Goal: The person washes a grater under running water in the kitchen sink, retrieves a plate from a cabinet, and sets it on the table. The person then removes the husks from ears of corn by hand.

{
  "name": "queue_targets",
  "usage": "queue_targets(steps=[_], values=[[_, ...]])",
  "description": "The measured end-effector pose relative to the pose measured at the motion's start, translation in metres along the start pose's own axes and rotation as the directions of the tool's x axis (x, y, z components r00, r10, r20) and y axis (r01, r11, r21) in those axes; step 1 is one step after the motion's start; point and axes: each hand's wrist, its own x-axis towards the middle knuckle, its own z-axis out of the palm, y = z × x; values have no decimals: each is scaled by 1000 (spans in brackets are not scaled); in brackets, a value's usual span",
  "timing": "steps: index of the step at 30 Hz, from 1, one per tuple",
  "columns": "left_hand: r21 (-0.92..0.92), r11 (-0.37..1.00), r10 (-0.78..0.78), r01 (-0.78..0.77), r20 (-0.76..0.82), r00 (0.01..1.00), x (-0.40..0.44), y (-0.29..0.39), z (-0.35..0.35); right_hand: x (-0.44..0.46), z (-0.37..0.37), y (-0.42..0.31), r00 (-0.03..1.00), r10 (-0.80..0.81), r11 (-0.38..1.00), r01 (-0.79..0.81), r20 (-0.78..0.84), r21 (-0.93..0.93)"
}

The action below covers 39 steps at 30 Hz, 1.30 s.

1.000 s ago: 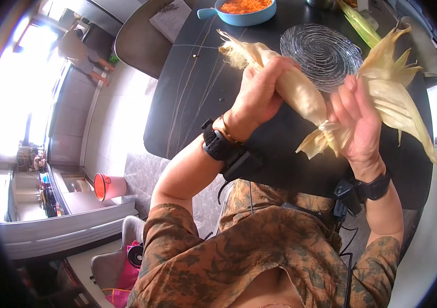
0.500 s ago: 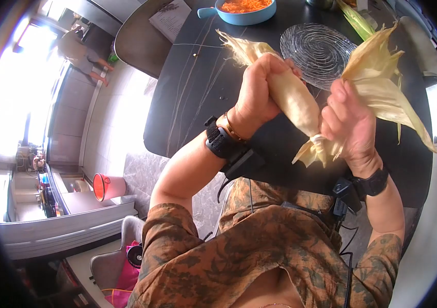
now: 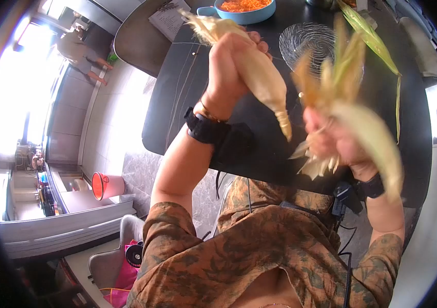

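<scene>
My left hand [image 3: 226,66] is wrapped round an ear of corn [image 3: 265,79], still covered in pale inner husk. Its silky end points up and left, and its narrow, twisted end points down toward my right hand. My right hand [image 3: 331,137] is closed on a bunch of corn husk leaves [image 3: 370,128], blurred by motion and apart from the ear. Behind these leaves lies a clear glass plate [image 3: 295,43] with a swirl pattern, partly hidden. Green husk [image 3: 375,43] lies on the table to its right.
The dark table [image 3: 177,97] carries a blue pan [image 3: 249,16] of shredded orange food at its far side. Chairs [image 3: 131,43] stand around it. A pink bucket [image 3: 109,187] is on the floor at left. Another person [image 3: 77,49] stands in the far left background.
The husk leaves have come away from the ear's lower end. My left hand has moved left and up with the ear; my right hand has moved down with the leaves.
</scene>
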Motion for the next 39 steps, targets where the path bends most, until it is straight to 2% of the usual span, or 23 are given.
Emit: queue_targets(steps=[1,2,3,4,5,6,7,9,10,17,18,19,21,22,25,26,29,30,33,34,36,38,39], values=[[-111,987,-100,120,167,981,5,4,-6,0,7,-8,995,-53,998,51,-79,-31],[-162,972,-143,170,167,976,5,1,-2,0,8,-16,977,-176,984,171,-123,-48],[-213,952,-185,219,169,968,1,-5,3,1,5,-18,930,-241,969,248,-278,-12],[-139,976,-140,166,182,973,-3,-11,7,5,8,-21,865,-279,958,280,-417,-58],[-39,984,-166,173,143,976,-9,-14,13,9,10,-24,778,-316,945,307,-543,-111],[-47,971,-217,233,222,951,-11,-17,14,9,6,-24,739,-311,948,284,-597,-143],[-48,954,-267,294,301,915,-13,-19,13,11,9,-23,740,-323,946,269,-590,-180],[-45,916,-363,397,323,874,-17,-21,8,14,17,-18,740,-345,937,241,-577,-252],[-43,894,-409,447,334,849,-18,-22,6,11,7,-13,824,-344,930,235,-450,-281],[146,877,-479,457,204,854,-24,-28,9,14,20,-9,828,-322,933,196,-458,-301],[131,904,-427,406,283,859,-24,-31,11,14,13,-8,828,-310,940,194,-466,-281],[185,906,-422,382,293,858,-22,-33,10,13,9,-7,828,-298,946,191,-475,-261],[284,901,-410,328,314,856,-21,-33,13,16,6,-8,795,-337,938,241,-504,-249],[193,885,-462,424,253,850,-25,-33,16,16,3,-7,780,-357,933,269,-514,-239],[143,900,-434,411,223,873,-23,-34,19,17,-1,-12,747,-402,914,296,-529,-277],[222,896,-432,384,241,869,-22,-34,17,18,-2,-13,727,-418,907,299,-545,-297],[296,898,-399,326,233,887,-25,-38,19,17,-2,-15,612,-564,825,380,-555,-419],[264,896,-416,357,220,883,-25,-39,19,17,0,-17,557,-627,779,417,-545,-469],[199,886,-456,418,213,864,-27,-41,21,9,3,-28,601,-632,759,356,-489,-545],[199,884,-463,424,229,857,-30,-40,22,10,4,-28,594,-672,711,349,-442,-611],[225,875,-479,428,282,831,-31,-41,20,18,18,-27,556,-650,744,330,-517,-581],[273,871,-476,408,264,839,-30,-43,20,24,30,-26,516,-624,776,325,-586,-540],[298,867,-475,399,254,843,-30,-44,20,21,22,-27,565,-602,791,327,-564,-517]])
